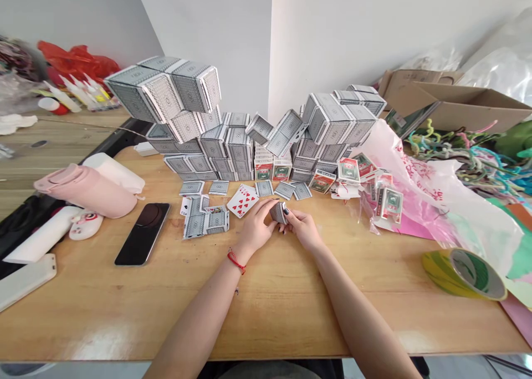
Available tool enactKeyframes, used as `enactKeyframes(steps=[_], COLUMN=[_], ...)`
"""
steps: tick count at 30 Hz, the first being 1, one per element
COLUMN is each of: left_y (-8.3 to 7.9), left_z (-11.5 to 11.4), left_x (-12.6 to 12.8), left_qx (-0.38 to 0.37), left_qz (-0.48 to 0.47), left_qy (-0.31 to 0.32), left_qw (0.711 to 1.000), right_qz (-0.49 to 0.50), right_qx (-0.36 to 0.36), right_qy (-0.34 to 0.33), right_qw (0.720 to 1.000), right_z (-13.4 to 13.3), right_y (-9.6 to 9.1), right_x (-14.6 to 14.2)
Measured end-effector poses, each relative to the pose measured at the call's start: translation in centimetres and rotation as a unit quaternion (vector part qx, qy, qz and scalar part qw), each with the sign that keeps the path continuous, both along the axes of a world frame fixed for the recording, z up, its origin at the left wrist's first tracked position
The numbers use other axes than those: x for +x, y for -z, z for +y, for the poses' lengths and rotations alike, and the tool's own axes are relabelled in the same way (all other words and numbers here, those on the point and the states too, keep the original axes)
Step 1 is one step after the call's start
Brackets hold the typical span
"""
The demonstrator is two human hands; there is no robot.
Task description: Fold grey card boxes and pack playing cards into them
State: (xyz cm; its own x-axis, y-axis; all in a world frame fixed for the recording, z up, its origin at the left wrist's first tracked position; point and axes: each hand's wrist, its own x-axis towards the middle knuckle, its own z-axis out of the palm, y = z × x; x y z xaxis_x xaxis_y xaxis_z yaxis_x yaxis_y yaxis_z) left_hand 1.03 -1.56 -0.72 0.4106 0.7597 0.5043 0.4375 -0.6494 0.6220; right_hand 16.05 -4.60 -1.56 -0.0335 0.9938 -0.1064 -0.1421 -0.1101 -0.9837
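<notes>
My left hand (258, 228) and my right hand (302, 227) meet at the middle of the wooden table (274, 307), both closed around one small folded playing-card piece (278, 213) with a grey patterned back. A red string circles my left wrist. Just behind my hands lie loose cards, one face up with red hearts (243, 201), and a flat cluster of grey-backed cards (205, 219). Beyond them rises a wall of stacked card cubes (233, 141), with bigger cubes at the upper left (166, 91) and upper right (336, 118).
A black phone (143, 233) and a pink bottle (89, 190) lie to the left. Boxed card packs (388, 201) spill from a pink plastic bag (419, 185) on the right. A tape roll (465, 273) sits near the right edge, a cardboard box (453, 105) behind.
</notes>
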Motion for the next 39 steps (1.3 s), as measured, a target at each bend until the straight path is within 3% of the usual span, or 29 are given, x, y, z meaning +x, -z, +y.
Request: enactKeyframes(steps=[7,18,39], left_y=[-0.09,-0.03,-0.03], left_z=[-0.09,-0.11,-0.14], left_x=[-0.02,0.04,0.14], left_qx=[0.001,-0.011,-0.004], left_qz=[0.009,0.023,0.025], left_qy=[-0.002,0.005,0.000], left_qw=[1.000,1.000,1.000], right_qz=[-0.026,-0.123,-0.093], right_qx=[0.018,0.031,0.027], right_qy=[-0.005,0.058,0.042], right_qw=[0.999,0.990,0.994], right_z=[0.05,-0.41,-0.05], right_y=[0.06,-0.78,-0.30], right_x=[0.04,-0.33,0.12])
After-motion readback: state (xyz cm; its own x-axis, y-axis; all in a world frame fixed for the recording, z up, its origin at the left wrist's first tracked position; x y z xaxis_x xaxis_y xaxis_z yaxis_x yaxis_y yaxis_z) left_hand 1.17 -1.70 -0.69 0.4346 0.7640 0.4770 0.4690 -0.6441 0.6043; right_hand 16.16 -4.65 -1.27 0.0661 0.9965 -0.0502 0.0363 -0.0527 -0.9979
